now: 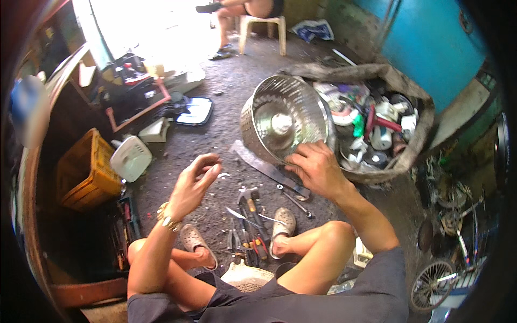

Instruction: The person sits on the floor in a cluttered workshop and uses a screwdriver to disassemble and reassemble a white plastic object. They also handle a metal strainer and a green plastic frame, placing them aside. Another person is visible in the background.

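A perforated metal washing-machine drum leans tilted, its round mouth toward me and a pale hub at its bottom. My right hand is closed on the near rim of this drum, with the fingertips partly hidden. To the left of it, my left hand hangs in the air, its fingers loosely bent and thumb apart, with nothing visible in it. A long flat metal blade lies on the ground below the drum, beside a wrench. Between my feet are a hammer, a knife and several pliers.
A large sack of mixed plastic scrap stands behind the drum at right. On the left are a yellow crate, a white plastic piece and a tool tray. Bicycle parts fill the lower right. Someone sits on a chair far back.
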A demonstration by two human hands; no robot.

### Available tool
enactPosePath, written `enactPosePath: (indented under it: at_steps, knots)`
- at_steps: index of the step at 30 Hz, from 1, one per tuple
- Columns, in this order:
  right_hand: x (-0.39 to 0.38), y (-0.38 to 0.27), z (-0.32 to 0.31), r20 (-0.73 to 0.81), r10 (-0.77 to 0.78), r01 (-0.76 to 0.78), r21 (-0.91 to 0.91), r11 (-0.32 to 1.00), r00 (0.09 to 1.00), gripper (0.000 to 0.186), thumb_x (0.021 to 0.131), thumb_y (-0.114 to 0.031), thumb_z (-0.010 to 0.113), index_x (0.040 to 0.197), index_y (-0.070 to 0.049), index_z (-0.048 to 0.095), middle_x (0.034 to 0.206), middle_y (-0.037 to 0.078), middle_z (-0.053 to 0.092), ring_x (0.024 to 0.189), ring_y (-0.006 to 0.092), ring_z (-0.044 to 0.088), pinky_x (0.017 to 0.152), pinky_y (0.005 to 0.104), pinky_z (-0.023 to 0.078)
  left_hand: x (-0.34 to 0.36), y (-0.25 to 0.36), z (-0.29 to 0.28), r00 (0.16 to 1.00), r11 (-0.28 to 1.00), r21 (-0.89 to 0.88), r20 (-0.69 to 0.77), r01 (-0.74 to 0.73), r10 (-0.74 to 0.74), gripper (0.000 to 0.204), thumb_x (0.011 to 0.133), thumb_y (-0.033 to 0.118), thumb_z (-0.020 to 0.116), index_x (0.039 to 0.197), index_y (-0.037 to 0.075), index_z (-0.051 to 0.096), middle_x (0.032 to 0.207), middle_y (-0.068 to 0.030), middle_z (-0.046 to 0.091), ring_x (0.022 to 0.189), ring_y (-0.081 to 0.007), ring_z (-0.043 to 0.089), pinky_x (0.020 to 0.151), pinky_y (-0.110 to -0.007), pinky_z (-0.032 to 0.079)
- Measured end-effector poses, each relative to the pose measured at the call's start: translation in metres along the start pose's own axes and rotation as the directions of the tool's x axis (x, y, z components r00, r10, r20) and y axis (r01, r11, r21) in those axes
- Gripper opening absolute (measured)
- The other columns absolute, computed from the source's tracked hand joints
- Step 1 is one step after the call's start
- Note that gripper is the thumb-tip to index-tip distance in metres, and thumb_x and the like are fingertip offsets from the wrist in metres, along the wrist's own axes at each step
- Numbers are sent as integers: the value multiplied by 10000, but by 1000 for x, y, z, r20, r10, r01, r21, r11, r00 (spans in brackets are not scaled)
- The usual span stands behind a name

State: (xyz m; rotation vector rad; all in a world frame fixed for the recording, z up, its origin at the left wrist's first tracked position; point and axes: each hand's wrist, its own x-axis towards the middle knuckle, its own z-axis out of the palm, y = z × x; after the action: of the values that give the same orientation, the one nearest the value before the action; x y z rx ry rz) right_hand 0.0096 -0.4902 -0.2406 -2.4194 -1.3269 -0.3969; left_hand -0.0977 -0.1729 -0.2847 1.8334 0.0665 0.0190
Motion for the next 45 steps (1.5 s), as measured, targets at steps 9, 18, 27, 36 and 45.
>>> enactPosePath:
  at_steps: [9, 18, 27, 36, 45]
  knots:
    - [13, -77, 39, 268, 279, -75, 831, -551, 922, 529, 955, -206, 688, 1424, -24, 528, 1384, 134, 630, 1296, 285, 588, 1115, 512, 433, -41, 18, -32, 958, 942, -297, -280, -155, 69, 277, 1041, 301, 610, 1165, 64, 679, 1067, -15, 680, 931, -94, 628, 751, -274, 555]
    - [7, -107, 58, 201, 345, -1, 864, -503, 917, 575, 944, -247, 697, 1439, -16, 515, 1439, 137, 586, 1328, 292, 552, 1126, 510, 409, -63, 35, -36, 686, 728, 567, -352, -385, 637, 298, 960, 213, 695, 1181, 17, 653, 1090, -156, 668, 972, -295, 663, 820, -379, 537]
    - [-4, -125, 51, 158, 369, 18, 902, -431, 916, 548, 938, -185, 713, 1416, 2, 520, 1408, 155, 601, 1300, 307, 576, 1121, 491, 421, -66, 37, -19, 700, 532, 675, -32, -511, 713, 371, 886, 165, 749, 1206, 30, 618, 929, -127, 691, 847, -318, 662, 749, -407, 543]
    - [-17, -134, 31, -60, 385, 72, 997, -17, 921, 476, 900, -147, 782, 1297, 22, 579, 1191, 110, 702, 1071, 215, 672, 956, 359, 516, -61, 37, -4, 657, 473, 717, -29, -511, 753, 261, 859, 128, 741, 1056, 29, 602, 854, -109, 658, 744, -325, 587, 653, -442, 485]
    - [-7, -157, 10, -105, -322, 338, 271, 901, 941, 305, 749, -85, 696, 1052, -54, 678, 813, 67, 575, 743, 272, 605, 697, 391, 504, -46, -48, 5, 738, 547, 568, 170, -614, 653, 519, 799, 269, 764, 1285, 118, 664, 1284, -105, 670, 1226, -313, 592, 1053, -461, 462]
